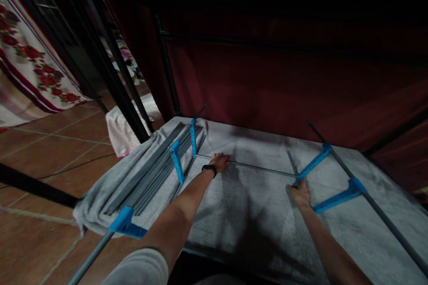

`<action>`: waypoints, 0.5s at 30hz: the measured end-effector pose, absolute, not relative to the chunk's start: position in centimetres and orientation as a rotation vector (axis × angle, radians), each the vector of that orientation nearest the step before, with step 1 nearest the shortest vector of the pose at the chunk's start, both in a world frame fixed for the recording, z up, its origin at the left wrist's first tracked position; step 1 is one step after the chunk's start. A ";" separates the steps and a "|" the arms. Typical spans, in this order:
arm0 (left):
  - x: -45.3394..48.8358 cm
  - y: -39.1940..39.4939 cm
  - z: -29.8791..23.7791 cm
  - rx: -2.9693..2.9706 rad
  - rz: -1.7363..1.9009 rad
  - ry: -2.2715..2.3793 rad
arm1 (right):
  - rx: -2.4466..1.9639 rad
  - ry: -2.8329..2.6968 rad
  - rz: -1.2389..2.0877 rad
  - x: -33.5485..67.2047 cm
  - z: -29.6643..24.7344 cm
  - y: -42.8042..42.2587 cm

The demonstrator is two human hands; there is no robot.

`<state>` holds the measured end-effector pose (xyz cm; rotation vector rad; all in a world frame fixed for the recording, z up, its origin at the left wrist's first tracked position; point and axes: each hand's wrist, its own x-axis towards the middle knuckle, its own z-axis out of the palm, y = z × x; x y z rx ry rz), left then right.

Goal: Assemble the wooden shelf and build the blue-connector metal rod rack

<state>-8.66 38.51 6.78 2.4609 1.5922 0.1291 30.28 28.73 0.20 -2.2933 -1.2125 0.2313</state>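
Note:
A thin grey rod [259,167] runs crosswise between two frame sides made of grey tubes and blue plastic brackets. My left hand [219,161], with a black band on the wrist, is closed over this rod near its left end. At the rod's right end, my right hand [301,193] grips the lower end of a blue bracket [314,162], its fingertips partly hidden. A second blue bracket [339,196] sits nearer me on the right-hand long tube [384,220]. On the left side stand a far bracket [193,138], a middle bracket [177,162] and a near bracket [125,223].
Several loose grey tubes [147,176] lie in a bundle on the grey blanket [247,205], left of the frame. Dark metal posts [117,62] rise at the left. A dark red cloth [267,84] hangs behind. Floor tiles [40,178] show at the left.

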 end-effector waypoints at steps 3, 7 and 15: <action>-8.2 39.1 8.8 2.507 0.151 1.543 | -2.225 -1.276 0.083 27.9 -1.6 27.5; -7.3 40.7 12.8 2.596 0.186 1.416 | -2.040 -1.646 -0.043 23.9 -4.4 24.8; -8.8 42.1 26.7 3.105 0.180 0.994 | -2.081 -1.885 -0.190 22.1 -4.9 22.3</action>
